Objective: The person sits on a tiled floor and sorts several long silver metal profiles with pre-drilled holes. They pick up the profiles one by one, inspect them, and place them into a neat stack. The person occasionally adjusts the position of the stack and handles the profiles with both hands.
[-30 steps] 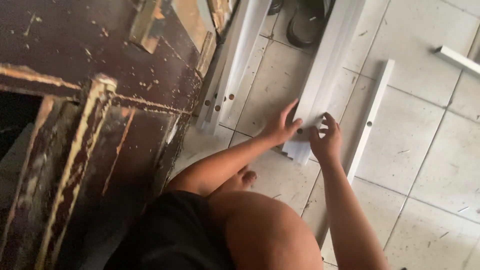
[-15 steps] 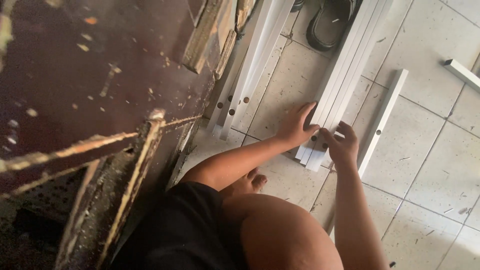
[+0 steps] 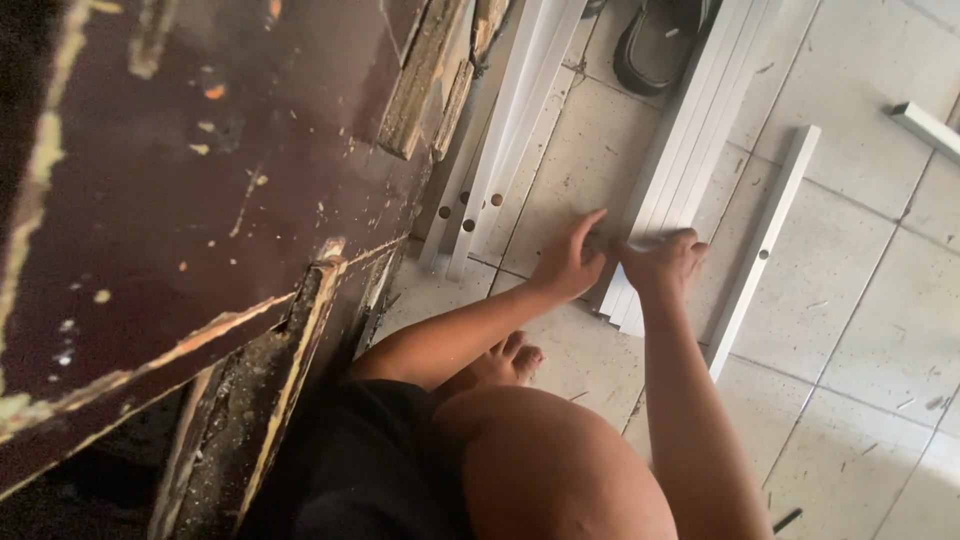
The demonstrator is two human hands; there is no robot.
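1. A stack of white aluminium profiles (image 3: 690, 150) is laid lengthwise on the tiled floor (image 3: 860, 300), its near end just in front of the bare foot (image 3: 505, 362).
2. The left hand (image 3: 568, 262) is spread flat, fingers extended, and is pressed against the left edge of the stack near its near end; nothing is gripped by it.
3. The right hand (image 3: 662, 262) is curled over the top of the same end, the fingers closed on the upper profiles.
4. A single white profile (image 3: 765, 245) is seen just beside the stack, to its right.
5. Two drilled white profiles (image 3: 505, 130) lie to the left, against a worn dark wooden board (image 3: 200, 200).
6. A dark sandal (image 3: 660, 45) is seen beyond the stack.
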